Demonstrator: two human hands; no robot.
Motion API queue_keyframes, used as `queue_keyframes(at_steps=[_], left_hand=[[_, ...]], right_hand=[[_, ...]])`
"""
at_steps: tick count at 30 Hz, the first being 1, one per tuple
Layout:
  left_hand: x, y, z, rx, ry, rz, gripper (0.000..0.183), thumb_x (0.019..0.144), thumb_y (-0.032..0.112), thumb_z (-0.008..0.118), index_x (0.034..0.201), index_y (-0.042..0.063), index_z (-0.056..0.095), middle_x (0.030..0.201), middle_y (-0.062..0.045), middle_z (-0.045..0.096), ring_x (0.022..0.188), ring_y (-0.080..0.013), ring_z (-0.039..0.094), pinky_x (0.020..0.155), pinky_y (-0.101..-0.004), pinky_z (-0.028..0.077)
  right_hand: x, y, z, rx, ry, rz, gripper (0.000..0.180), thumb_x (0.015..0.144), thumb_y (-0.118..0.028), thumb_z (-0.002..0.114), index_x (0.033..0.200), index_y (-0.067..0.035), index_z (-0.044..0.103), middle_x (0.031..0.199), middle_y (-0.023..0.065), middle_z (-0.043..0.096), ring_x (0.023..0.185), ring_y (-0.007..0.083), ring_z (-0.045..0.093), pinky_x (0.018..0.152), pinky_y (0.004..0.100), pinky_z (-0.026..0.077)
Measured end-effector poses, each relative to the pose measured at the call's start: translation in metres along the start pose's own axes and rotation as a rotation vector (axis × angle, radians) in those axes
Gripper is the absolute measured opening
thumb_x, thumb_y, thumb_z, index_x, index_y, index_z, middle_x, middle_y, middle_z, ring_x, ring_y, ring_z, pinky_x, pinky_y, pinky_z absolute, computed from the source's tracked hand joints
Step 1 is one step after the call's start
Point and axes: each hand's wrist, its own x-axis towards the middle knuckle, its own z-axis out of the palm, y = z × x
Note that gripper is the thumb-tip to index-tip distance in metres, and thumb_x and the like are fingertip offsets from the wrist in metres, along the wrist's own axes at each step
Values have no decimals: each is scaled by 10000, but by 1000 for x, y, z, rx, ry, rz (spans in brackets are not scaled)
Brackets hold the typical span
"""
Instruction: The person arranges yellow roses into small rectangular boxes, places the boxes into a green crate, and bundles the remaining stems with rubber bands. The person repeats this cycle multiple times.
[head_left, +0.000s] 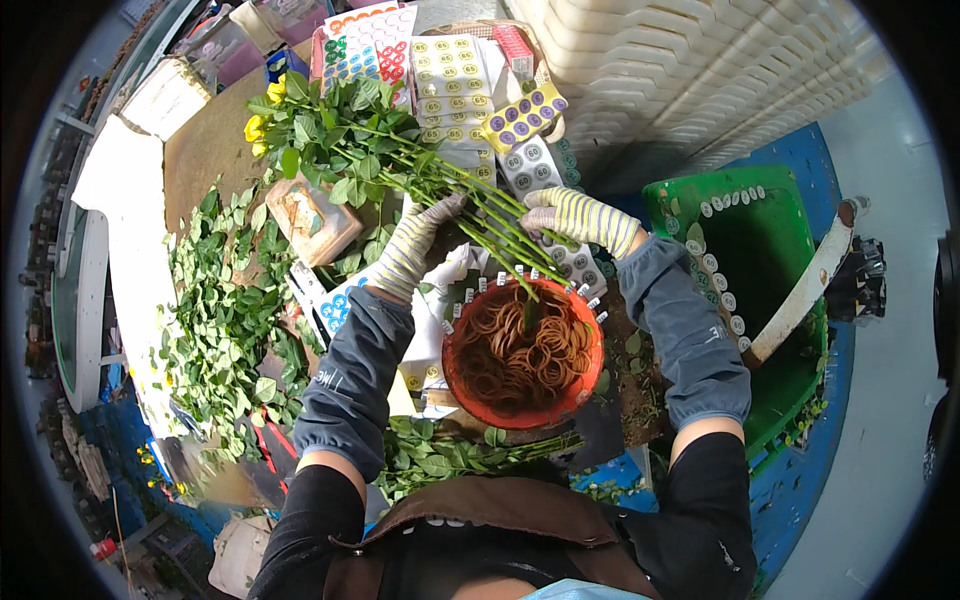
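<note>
A bunch of yellow roses (442, 176) lies slantwise before me, blooms at the upper left and cut stem ends at the lower right. Around the middle of its stems, my left hand (416, 244) is closed in a striped knit glove. My right hand (585, 219), gloved alike, has its fingers curled at the stems nearer their cut ends. Those ends hang over a red plastic bowl (450, 360) of brown rubber bands (525, 345). Small stickers line the bowl's rim. Some of the right fingers are hidden behind the hand.
Sheets of round number stickers (454, 97) lie at the back. Loose leaves (232, 322) cover the left, beside a worn block (311, 217). More leafy stems (465, 454) lie close to my body. On the right are a green bin (780, 202), a rusty curved bar (802, 289) and stacked white crates (675, 60).
</note>
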Motion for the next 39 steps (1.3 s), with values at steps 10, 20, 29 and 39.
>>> queue_keyframes(at_steps=[10, 20, 29, 39], left_hand=[[1, 1, -6, -21, -54, -14, 333, 926, 161, 712, 1207, -3, 640, 1129, -126, 707, 1025, -258, 690, 986, -424, 546], [-3, 8, -3, -38, -114, -32, 324, 934, 164, 700, 1180, -39, 643, 1110, -136, 706, 1037, -264, 684, 990, -410, 534], [-8, 12, 3, -74, -158, -118, 504, 945, 271, 691, 1347, -16, 588, 1234, -127, 676, 1171, -244, 630, 1095, -393, 448], [-7, 15, 1, -30, -35, -76, 316, 951, 212, 696, 1190, 7, 670, 1124, -100, 711, 1079, -238, 665, 1000, -376, 522]], right_hand=[[-9, -21, 5, 233, -65, 90, 312, 929, -388, 720, 994, -86, 683, 670, -35, 496, 527, 61, 435, 446, 228, 305], [2, 6, 12, 304, -111, -91, 348, 894, -328, 743, 1077, -32, 729, 899, 12, 726, 769, 103, 650, 720, 269, 508], [-2, 3, 30, 178, -142, -93, 418, 942, -432, 677, 1092, -49, 754, 891, -4, 725, 778, 92, 633, 732, 272, 503], [-138, 23, 65, 467, 425, 18, 268, 965, -287, 673, 1066, -41, 706, 958, -45, 669, 879, 55, 585, 824, 236, 469]])
